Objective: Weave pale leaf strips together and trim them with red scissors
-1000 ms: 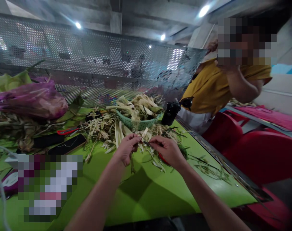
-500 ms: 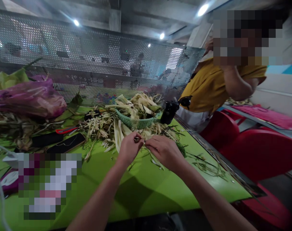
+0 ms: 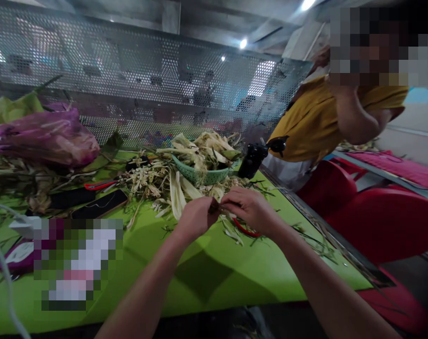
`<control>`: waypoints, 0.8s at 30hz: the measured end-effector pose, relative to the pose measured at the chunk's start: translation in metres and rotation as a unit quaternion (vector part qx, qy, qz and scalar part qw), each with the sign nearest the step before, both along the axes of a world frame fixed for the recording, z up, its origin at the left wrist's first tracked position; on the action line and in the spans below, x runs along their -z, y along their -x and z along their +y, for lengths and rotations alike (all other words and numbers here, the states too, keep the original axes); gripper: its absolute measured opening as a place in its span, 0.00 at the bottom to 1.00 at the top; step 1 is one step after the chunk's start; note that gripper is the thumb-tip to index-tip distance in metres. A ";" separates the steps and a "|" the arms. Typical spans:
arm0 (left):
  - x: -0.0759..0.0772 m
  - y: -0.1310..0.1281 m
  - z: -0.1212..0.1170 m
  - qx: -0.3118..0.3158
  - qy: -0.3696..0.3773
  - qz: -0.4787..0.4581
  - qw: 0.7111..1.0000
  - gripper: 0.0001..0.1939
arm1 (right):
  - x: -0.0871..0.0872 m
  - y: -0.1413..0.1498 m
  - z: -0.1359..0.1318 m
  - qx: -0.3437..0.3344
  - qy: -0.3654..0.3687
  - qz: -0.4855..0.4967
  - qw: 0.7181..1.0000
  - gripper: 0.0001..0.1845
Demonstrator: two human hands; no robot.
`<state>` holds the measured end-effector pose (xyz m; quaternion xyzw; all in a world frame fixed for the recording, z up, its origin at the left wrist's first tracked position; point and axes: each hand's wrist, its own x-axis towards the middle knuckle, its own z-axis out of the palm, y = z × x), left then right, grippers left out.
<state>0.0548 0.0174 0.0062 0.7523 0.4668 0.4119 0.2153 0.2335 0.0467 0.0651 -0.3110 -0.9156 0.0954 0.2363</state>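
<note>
My left hand (image 3: pixel 198 215) and my right hand (image 3: pixel 251 209) meet fingertip to fingertip above the green table (image 3: pixel 146 263). Both are closed in a pinch. What lies between the fingers is too small and hidden to make out. A curved red piece (image 3: pixel 247 229), perhaps a tool's handle, shows below my right hand and is partly covered by it. Pale dried husk strips (image 3: pixel 178 195) lie just beyond my left hand. Behind both hands stands a green mesh basket (image 3: pixel 205 176) heaped with dried husks (image 3: pixel 210 146).
At left are a pink plastic bag (image 3: pixel 54 136), red-handled pliers or cutters (image 3: pixel 100 185), a dark phone (image 3: pixel 100 204) and a white cable (image 3: pixel 5 278). A black bottle-like object (image 3: pixel 252 160) stands right of the basket. A person in yellow (image 3: pixel 312 117) is beyond red chairs (image 3: pixel 386 226).
Both hands have shifted slightly right, still pinched together. The curved red piece now shows under my right hand. The camera view has tilted a little.
</note>
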 end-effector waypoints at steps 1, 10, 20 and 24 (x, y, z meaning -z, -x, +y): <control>-0.001 -0.001 0.000 0.013 0.025 -0.019 0.999 0.05 | 0.001 -0.001 0.004 0.002 0.026 0.022 0.999 0.07; -0.011 -0.004 0.004 0.078 0.226 -0.418 0.876 0.14 | 0.030 0.000 0.013 0.044 0.244 0.235 0.940 0.08; 0.009 -0.004 0.019 -0.041 0.160 -0.370 0.914 0.09 | 0.038 0.010 -0.006 0.044 -0.302 -0.007 0.952 0.12; 0.010 -0.002 0.019 -0.087 0.140 -0.286 0.944 0.08 | 0.043 0.016 -0.001 0.004 -0.379 -0.047 0.924 0.15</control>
